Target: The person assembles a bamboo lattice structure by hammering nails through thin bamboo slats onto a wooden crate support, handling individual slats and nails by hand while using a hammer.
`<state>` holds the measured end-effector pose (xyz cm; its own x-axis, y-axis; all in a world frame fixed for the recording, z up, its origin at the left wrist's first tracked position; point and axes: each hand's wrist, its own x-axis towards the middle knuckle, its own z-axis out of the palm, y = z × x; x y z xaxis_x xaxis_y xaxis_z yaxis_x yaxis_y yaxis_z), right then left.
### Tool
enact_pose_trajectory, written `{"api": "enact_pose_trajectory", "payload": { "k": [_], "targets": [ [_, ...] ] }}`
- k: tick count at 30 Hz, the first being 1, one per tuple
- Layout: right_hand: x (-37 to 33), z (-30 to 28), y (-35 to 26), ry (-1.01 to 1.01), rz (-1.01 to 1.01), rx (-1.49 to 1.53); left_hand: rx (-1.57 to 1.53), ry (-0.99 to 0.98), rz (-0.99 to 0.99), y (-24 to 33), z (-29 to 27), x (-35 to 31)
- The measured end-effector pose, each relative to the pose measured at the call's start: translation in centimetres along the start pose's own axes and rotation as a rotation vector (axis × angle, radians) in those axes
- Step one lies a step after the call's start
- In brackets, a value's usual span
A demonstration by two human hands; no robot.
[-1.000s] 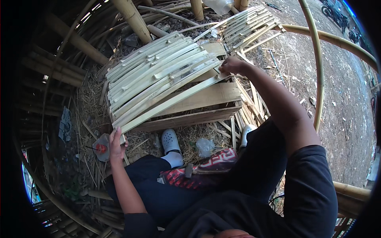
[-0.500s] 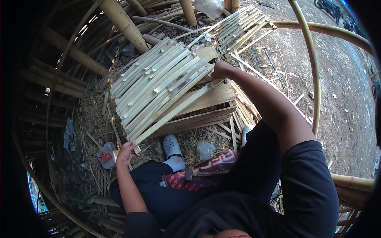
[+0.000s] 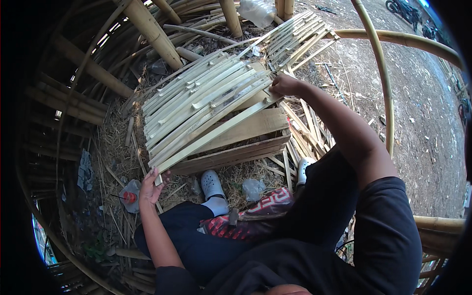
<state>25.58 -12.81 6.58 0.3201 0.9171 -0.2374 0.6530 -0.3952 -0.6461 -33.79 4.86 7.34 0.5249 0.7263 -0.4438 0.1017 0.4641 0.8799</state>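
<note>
A panel of pale split-bamboo slats [image 3: 196, 105], several of them with small curled pieces standing up, rests tilted over a wooden crate [image 3: 231, 152]. Along its near edge runs a single bamboo slat [image 3: 216, 131], at an angle to the rest. The near left end of this slat is between the thumb and fingers of my left hand [image 3: 150, 187]. At its far right end my right hand [image 3: 283, 85] is closed, with the fingertips partly hidden.
A second slat panel [image 3: 300, 39] lies beyond, near a clear plastic jug [image 3: 258, 13]. Curved bamboo poles [image 3: 384, 73] frame the right side. Loose strips [image 3: 307, 128] lie beside the crate. By my feet are a hammer-like tool [image 3: 233, 215], a printed sack [image 3: 255, 211] and plastic bags [image 3: 253, 189].
The panel and the near slat have shifted slightly. My right hand has moved a little right, and my left hand's fingers have spread somewhat around the slat's end.
</note>
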Motion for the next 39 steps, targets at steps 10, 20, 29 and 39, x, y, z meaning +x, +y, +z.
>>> {"api": "enact_pose_trajectory", "payload": {
  "k": [10,20,29,39],
  "targets": [
    [-3.9,1.1,0.7,0.054,0.136,0.261,-0.006,-0.047,0.064,2.6,0.8,-0.3],
    [-4.9,1.3,-0.1,0.072,0.142,0.420,0.044,-0.029,0.129,2.4,0.2,0.1],
    [-4.6,2.9,-2.0,0.090,0.071,0.337,0.155,0.053,0.281,1.5,-0.9,-1.2],
    [2.5,4.9,-0.6,0.122,0.093,0.188,0.236,0.092,0.467,-0.9,1.6,-2.6]
  ]
}}
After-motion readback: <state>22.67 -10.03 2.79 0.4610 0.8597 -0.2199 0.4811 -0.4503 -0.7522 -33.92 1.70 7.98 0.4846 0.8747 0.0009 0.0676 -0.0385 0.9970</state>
